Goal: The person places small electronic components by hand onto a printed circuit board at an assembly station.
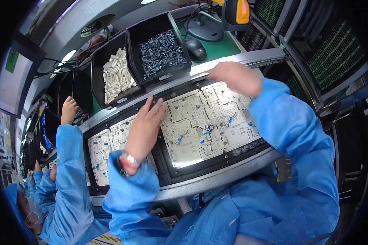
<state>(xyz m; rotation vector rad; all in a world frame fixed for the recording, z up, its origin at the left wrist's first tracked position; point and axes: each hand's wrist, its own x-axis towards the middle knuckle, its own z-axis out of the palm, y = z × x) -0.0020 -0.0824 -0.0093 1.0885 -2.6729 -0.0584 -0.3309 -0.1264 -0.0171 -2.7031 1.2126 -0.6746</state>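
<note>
A white circuit board panel [184,153] with printed black lines and small blue and dark parts lies in a black carrier frame [164,161]. My left hand [142,132], with a metal-banded wristband, is over the panel's left edge, fingers stretched and apart, nothing visible in them. At the panel's far right edge is my right hand [237,77], its fingers bent and smeared by motion; whether they hold anything is hidden. A second white circuit board [104,157] lies to the left, partly behind my left forearm.
Beyond the rail [229,65] stand a black bin of white cylindrical parts [117,73] and another of dark screw-like parts [161,53]. A mouse [195,49] and a yellow-black scanner on a stand [236,14] are behind. At left, a co-worker's hand [69,111] reaches toward the bins.
</note>
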